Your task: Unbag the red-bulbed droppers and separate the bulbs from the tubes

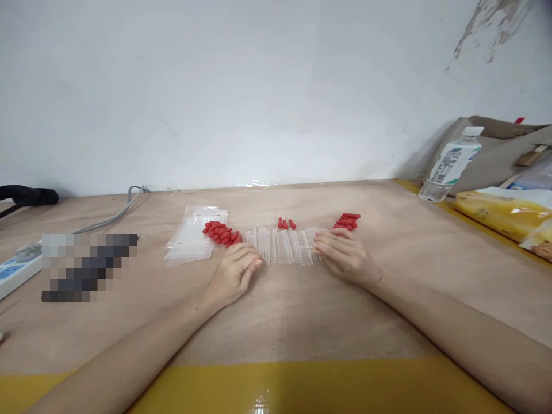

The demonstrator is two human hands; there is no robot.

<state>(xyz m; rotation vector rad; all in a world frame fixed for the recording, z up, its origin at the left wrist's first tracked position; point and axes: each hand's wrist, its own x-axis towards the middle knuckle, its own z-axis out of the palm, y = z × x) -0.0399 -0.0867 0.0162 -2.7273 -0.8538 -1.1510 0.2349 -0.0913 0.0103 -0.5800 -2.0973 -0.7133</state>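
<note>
A row of thin clear glass dropper tubes [280, 246] lies side by side on the table between my hands. My left hand [236, 271] is closed at the row's left end, with a bit of a red rubber bulb showing at its fingertips. At the right end, my right hand [345, 253] pinches a clear tube [307, 248] that points left over the row. Loose red rubber bulbs [219, 232] are heaped beyond my left hand, and a second pile of red bulbs [347, 219] lies beyond my right. Behind the row are three droppers [285, 223] with red bulbs on their tubes.
Clear plastic bags [190, 233] are stacked left of the bulbs. A white power strip [20, 270], a grey cable [116, 215] and a blurred-out dark object [92, 267] lie farther left. At right stand a bottle [451, 167], a grey bag [495, 149] and a yellow package [504, 210].
</note>
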